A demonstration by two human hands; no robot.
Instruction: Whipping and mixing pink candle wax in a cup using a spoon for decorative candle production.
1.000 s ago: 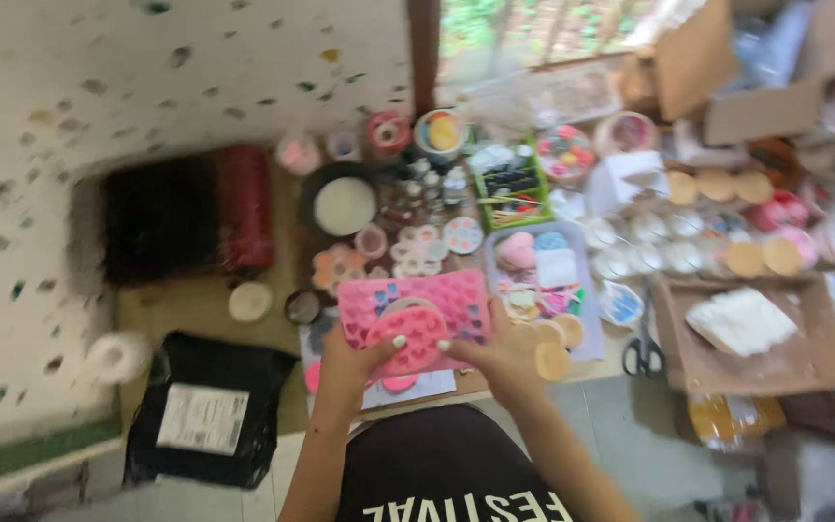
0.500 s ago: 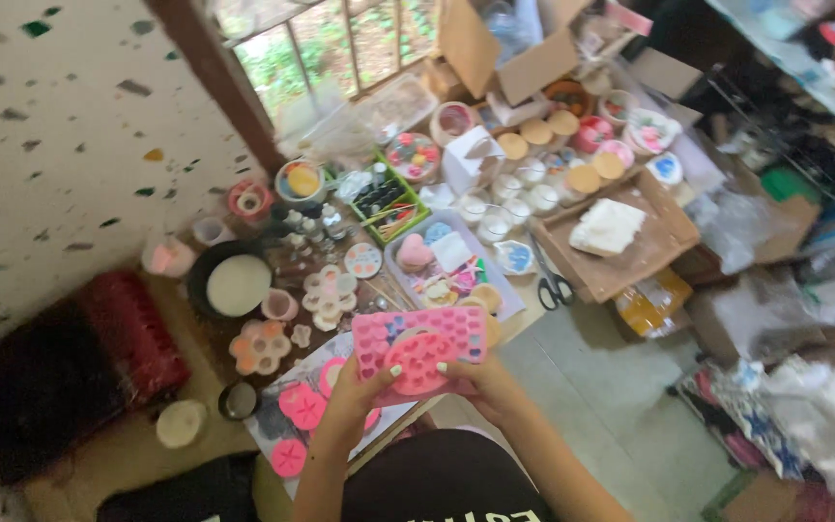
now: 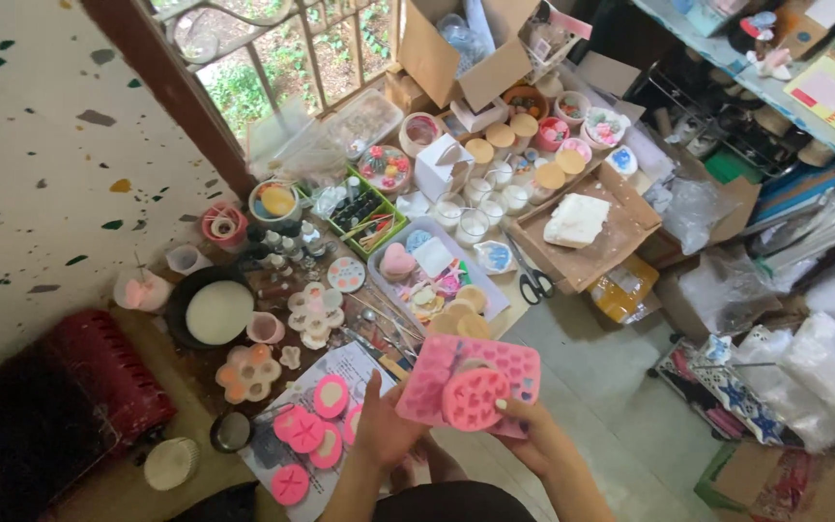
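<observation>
Since half a second ago my view has swung further right and tilted, so the pink silicone mould tray [image 3: 471, 385] now sits lower right of centre instead of mid-frame, and more of the shelving and boxes shows. I take that tray as my landmark. Far to its left lies a red ridged mat [image 3: 99, 372] on the floor, then a black bowl of white wax [image 3: 216, 311]. Just left of the tray, pink round discs [image 3: 306, 430] lie on paper. My left hand [image 3: 386, 430] grips the tray's left edge, fingers closed on it; my right hand [image 3: 532, 433] clamps its right underside, with a round pink heart mould [image 3: 474, 398] resting on top. Above the tray a low table [image 3: 200, 365] carries jars and moulds. Up and right, scissors [image 3: 532, 280] lie beside a flat cardboard box [image 3: 620, 227].
</observation>
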